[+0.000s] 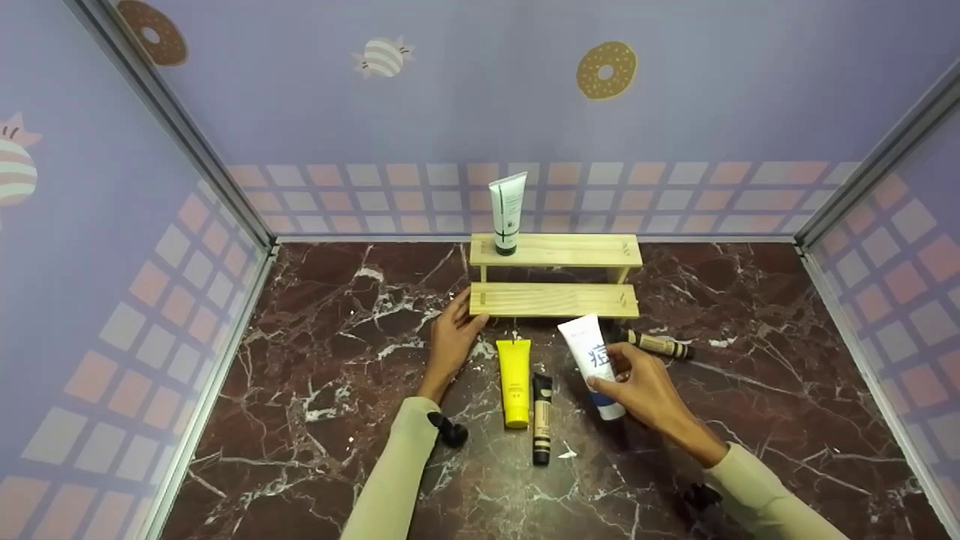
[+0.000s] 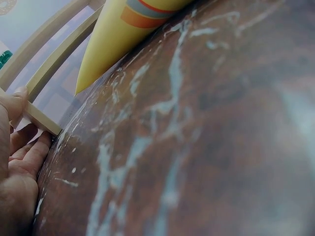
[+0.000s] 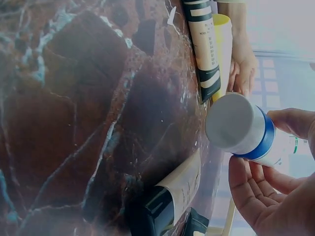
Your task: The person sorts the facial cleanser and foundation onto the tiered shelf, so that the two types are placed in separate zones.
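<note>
My right hand (image 1: 649,386) holds a white squeeze tube (image 1: 585,341) with blue lettering, tilted above the table. In the right wrist view, fingers and thumb close around the tube near its blue band and white cap (image 3: 231,122). My left hand (image 1: 452,337) grips the left end of a two-tier wooden rack (image 1: 555,300), thumb at the front corner. In front of the rack lie a yellow tube (image 1: 514,379) and a slim black-and-beige tube (image 1: 541,420). Upright on the upper tier's left stands a pale tube with a dark cap (image 1: 508,214).
Right of the held tube lies another black-and-beige tube (image 1: 660,344), partly hidden by my right hand. The dark marbled table (image 1: 337,450) is enclosed by lilac panels (image 1: 480,112) behind and at both sides. The rack stands close to the back panel.
</note>
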Demonstrator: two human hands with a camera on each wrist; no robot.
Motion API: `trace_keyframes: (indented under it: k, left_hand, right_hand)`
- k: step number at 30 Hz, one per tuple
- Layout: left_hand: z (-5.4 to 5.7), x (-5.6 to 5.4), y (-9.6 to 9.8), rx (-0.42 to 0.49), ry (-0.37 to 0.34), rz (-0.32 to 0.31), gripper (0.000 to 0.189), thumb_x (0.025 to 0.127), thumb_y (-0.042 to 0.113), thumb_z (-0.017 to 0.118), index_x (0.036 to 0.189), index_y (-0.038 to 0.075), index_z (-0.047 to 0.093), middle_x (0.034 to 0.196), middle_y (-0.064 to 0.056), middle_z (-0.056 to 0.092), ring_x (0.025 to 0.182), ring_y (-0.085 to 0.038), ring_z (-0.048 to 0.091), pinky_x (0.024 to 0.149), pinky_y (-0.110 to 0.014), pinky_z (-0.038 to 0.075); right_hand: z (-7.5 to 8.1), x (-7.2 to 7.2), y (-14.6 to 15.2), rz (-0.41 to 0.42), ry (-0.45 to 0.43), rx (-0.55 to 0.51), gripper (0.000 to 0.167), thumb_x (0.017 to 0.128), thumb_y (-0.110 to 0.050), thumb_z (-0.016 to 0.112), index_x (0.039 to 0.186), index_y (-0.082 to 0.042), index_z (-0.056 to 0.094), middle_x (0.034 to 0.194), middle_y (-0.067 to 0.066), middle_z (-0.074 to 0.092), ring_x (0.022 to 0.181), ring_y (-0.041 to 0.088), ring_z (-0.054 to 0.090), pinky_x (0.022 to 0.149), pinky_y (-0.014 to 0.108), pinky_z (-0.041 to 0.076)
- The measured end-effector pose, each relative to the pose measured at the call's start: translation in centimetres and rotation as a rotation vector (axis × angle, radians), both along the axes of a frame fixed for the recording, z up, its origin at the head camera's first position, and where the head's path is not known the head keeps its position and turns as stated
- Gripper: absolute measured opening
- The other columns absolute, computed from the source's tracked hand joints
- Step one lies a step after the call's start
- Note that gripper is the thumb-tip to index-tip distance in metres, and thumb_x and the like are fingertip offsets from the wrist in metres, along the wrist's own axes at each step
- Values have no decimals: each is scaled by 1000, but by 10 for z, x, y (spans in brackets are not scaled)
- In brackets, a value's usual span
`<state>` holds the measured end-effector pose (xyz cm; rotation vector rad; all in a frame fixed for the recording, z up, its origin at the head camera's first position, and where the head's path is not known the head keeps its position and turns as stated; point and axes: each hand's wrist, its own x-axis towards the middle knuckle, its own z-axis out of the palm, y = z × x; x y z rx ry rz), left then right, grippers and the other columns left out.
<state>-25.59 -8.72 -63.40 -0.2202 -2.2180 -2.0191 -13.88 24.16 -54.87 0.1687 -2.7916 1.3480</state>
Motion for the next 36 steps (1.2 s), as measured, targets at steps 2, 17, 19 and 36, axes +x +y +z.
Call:
trace_keyframes:
  k: [2,17,19,36]
  left_hand:
    - [0,-1,0,5,-1,2,72,103,17,82,164,-2,49,157,-25,58,144,-38,60,118,-50,52]
    - [0,-1,0,-17,11,21,70,102,16,82,163,-1,52,154,-26,61,142,-37,63,116,-48,54]
    - [0,-1,0,-21,10,21,70,102,17,83,163,1,52,154,-25,61,141,-36,63,115,-47,54]
    - [0,0,2,-7,19,14,70,103,14,81,163,-3,50,156,-27,58,143,-39,61,116,-51,53]
  right_hand:
    - [1,-2,0,-5,-4,-19,49,87,-9,93,127,7,71,107,18,78,91,29,75,78,28,62]
    - [8,-13,-1,-71,14,-79,51,89,-7,92,131,7,66,111,20,76,98,33,75,85,29,62]
    - [10,-15,-1,-80,21,-92,51,89,-5,92,131,7,66,112,21,76,99,33,74,85,26,61]
    - [21,-28,0,-109,53,-181,51,90,-4,89,132,6,63,111,24,75,93,33,74,76,22,62]
